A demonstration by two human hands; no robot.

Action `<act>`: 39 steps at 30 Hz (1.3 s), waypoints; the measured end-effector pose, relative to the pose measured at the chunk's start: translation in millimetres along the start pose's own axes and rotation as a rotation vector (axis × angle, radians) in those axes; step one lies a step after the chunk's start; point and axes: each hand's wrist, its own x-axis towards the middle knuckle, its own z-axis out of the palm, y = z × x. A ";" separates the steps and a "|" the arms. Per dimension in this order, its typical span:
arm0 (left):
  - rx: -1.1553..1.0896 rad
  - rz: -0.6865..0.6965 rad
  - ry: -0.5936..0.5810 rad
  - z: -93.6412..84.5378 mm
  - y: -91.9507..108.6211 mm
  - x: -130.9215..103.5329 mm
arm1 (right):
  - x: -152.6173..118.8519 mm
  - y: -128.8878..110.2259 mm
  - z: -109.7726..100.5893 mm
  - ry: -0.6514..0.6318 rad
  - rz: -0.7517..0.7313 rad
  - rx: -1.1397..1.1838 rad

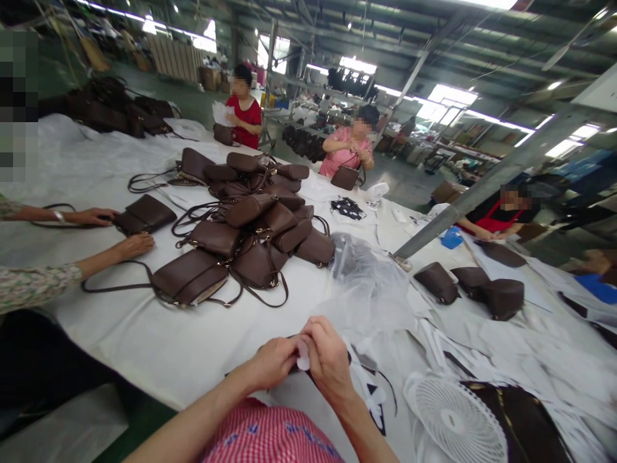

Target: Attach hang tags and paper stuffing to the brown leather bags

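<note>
At the near edge of the white table [202, 347], my left hand [277, 361] and my right hand [328, 352] meet, fingers closed together. Between them shows a small pale round piece [303, 355], pinched at the fingertips. A dark strip or strap lies under and behind both hands, mostly covered by them. Beyond my hands rises a pile of brown handbags [263, 225] with thin straps. Clear plastic [369, 276] is crumpled to the right of the pile.
A white fan [456, 421] stands at the lower right beside a dark bag [523, 418]. A co-worker's hands touch a brown bag [147, 215] at the left. Several people sit across the table; a metal post [463, 199] slants up at the right.
</note>
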 end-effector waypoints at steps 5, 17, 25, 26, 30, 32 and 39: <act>-0.015 -0.044 0.008 -24.0 16.9 3.9 | 20.2 12.6 -5.8 -0.074 0.288 0.209; 0.239 0.067 -0.076 -10.3 10.6 16.2 | 32.2 -12.2 1.4 -0.129 0.219 0.431; 0.071 -0.017 -0.339 -61.3 6.6 45.7 | 57.7 8.4 -23.6 -0.246 0.230 0.403; 0.082 -0.046 -0.360 -66.7 5.9 49.3 | 58.7 11.1 -25.9 -0.326 0.216 0.330; 0.140 -0.030 -0.306 -80.4 5.4 52.4 | 54.7 19.7 -21.8 -0.587 0.133 -0.016; 0.206 0.038 -0.086 -79.3 6.3 44.5 | 53.9 23.3 -17.2 -0.612 0.103 -0.045; 0.357 0.118 0.499 -10.8 -1.7 -14.1 | 58.7 36.2 -17.9 -0.717 0.462 0.387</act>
